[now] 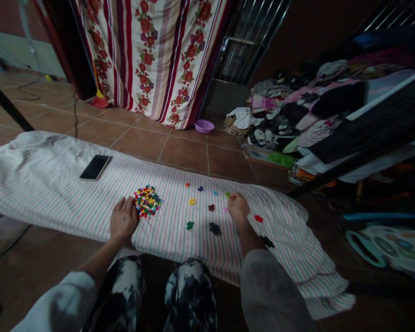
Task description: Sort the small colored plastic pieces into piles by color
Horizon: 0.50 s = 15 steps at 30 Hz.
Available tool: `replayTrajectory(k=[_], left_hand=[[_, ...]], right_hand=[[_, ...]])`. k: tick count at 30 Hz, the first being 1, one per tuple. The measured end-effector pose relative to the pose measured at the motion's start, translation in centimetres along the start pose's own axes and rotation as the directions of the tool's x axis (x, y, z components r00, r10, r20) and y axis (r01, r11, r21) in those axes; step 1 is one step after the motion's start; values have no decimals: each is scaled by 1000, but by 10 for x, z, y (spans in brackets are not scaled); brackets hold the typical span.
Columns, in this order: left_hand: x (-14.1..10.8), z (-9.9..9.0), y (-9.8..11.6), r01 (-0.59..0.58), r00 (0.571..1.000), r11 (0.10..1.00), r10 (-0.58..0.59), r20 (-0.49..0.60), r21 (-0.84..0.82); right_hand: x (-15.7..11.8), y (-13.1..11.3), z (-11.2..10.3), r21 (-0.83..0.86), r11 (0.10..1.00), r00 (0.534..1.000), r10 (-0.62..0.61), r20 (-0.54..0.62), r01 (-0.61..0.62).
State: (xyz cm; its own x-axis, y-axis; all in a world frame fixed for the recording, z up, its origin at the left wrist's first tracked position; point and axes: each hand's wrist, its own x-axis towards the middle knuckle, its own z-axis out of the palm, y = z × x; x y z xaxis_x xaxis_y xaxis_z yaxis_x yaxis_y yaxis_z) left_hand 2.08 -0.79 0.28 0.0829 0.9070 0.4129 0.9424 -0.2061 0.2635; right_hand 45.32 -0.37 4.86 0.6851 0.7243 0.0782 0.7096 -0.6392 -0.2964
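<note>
My left hand [123, 218] lies flat on the striped cloth [169, 184], its fingers against the left side of a heap of small mixed-colour pieces [148, 202]. My right hand [239, 206] is closed, fingertips down at a little light-green group [227, 195]; whatever is in the pinch is too small to name. Around it lie small groups sorted by colour: pink [226, 210], light blue [215, 193], purple [200, 188], orange [187, 184], yellow [192, 201], brown [211, 208], green [190, 225], dark grey [215, 228], red [258, 218] and black [267, 241].
A phone [96, 167] lies on the cloth at left. Beyond are a tiled floor [141, 143], a purple basin [204, 126], a floral curtain [159, 60] and a red broom [100, 100]. Piled clothes [318, 101] fill the right side, behind a dark bar [332, 170].
</note>
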Motion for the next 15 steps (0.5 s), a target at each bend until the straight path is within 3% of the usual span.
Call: replayTrajectory(k=[4, 8, 12, 15], left_hand=[[0, 2, -1, 8, 1000, 1000, -8, -7, -27], [0, 3, -1, 9, 1000, 999, -9, -24, -36], [0, 4, -1, 13, 999, 999, -14, -34, -38], [0, 3, 0, 18, 999, 999, -19, -36, -37]], right_hand=[[-14, -19, -3, 12, 997, 997, -80, -18, 80], [-36, -50, 1, 105, 958, 963, -267, -16, 268], [-66, -85, 18, 264, 842, 870, -493, 22, 471], [-92, -110, 33, 410, 710, 752, -654, 83, 572]])
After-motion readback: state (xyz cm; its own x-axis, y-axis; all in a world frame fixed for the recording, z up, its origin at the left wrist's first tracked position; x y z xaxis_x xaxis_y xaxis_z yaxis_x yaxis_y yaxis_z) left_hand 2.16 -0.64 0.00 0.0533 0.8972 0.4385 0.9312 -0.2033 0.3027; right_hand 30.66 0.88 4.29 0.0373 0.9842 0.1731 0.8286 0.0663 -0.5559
